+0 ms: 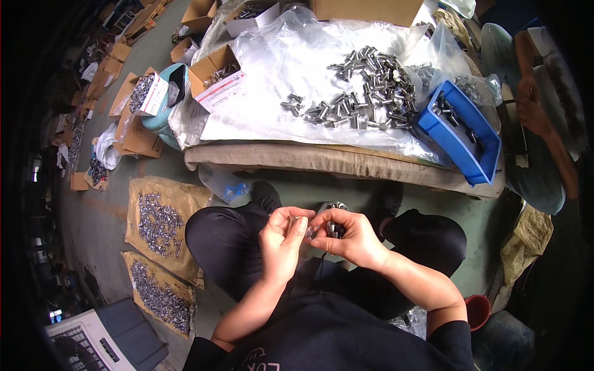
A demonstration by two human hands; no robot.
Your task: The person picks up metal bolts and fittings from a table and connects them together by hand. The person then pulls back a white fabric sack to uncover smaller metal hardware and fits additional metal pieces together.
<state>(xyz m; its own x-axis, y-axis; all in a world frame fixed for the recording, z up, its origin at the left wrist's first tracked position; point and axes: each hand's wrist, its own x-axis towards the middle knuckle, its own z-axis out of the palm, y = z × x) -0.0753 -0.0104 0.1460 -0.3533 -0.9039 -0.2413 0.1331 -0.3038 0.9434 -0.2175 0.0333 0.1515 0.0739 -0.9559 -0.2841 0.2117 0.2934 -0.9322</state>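
Above my lap, my left hand (283,242) and my right hand (351,238) meet with fingertips nearly touching. My right hand is curled around a small shiny metal fitting (335,230), cylinder-shaped with a dark end. My left hand's thumb and fingers are pinched together beside it, at a tiny glinting piece (311,232) between the hands, too small to name. Just beyond my fingers, low between my knees, part of a heap of metal pieces (335,205) shows; my hands hide the rest. A pile of similar metal fittings (377,86) lies on the plastic-covered table (266,80) in front.
A blue bin (461,154) with some fittings tilts at the table's right edge. An open cardboard box (216,77) stands at its left. Sacks with metal parts (159,226) lie on the floor at left. At right sits another person (538,111). A red bucket (477,311) is behind my right elbow.
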